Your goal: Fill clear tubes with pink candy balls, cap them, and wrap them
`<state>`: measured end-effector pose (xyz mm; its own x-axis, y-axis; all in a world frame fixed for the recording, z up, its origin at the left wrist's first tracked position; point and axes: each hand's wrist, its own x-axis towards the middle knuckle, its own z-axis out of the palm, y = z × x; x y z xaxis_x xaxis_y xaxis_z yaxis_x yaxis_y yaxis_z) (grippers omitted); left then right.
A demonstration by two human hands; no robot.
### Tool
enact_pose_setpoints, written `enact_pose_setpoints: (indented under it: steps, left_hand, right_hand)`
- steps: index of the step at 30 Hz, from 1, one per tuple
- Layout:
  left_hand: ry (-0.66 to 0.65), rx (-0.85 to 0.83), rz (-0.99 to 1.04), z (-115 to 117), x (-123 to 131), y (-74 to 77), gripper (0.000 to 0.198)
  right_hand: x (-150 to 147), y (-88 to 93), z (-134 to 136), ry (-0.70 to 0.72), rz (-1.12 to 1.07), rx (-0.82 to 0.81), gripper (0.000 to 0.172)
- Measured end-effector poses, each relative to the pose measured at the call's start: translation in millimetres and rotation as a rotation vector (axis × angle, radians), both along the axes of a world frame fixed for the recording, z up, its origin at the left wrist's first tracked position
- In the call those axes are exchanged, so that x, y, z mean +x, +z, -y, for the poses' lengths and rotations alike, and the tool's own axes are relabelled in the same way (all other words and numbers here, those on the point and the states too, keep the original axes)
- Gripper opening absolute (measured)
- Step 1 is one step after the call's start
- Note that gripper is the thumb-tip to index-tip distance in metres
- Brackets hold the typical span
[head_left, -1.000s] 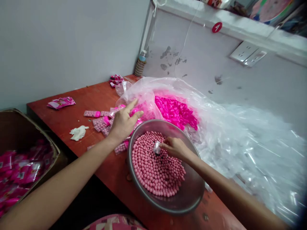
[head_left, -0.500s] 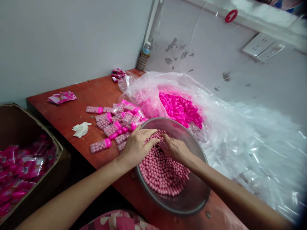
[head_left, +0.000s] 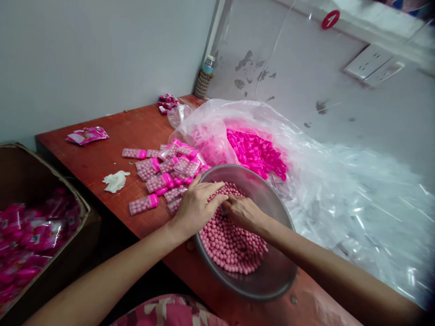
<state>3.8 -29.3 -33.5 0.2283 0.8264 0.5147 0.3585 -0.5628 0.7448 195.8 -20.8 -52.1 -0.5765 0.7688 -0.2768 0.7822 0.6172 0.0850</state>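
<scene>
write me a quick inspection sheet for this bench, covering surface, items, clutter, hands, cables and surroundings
Surface: red tabletop, a few dark spots near the bowl.
Items: metal bowl with pink beads; bead-filled tubes with pink ends, loosely piled; bright pink pieces in clear plastic.
Clutter: white scrap, flat packets.
Left hand: over the bowl's left rim; any grip hidden.
Right hand: inside the bowl, fingertips by the left hand; anything held is hidden.
Cables: thin pale cord against the wall, purpose unclear.
Surroundings: cardboard box of pink packs at left, bottle in the corner, socket panel on the wall.
</scene>
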Motion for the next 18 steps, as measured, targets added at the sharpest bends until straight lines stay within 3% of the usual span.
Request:
enact_pose_setpoints:
  steps: [7,13,15,18]
  left_hand:
    - [0.009,-0.022,0.005,1.5,-0.9,0.0,0.02]
    - [0.021,-0.023,0.028,0.3,-0.9,-0.6,0.022]
    - [0.023,-0.013,0.014,1.2,-1.1,3.8,0.025]
    - [-0.058,-0.062,-0.054,3.8,0.3,14.8,0.032]
  right_hand:
    - [-12.0,-9.6,-4.4,-0.044,-0.233,-0.058,0.027]
    - [-6.5,10.1,0.4,-0.413,-1.059,-0.652,0.026]
    - [-2.2,20.4,7.4,-0.501,-1.223,-0.742,0.033]
    - [4.9,30.9,18.5,-0.552,-1.41,-0.717,0.039]
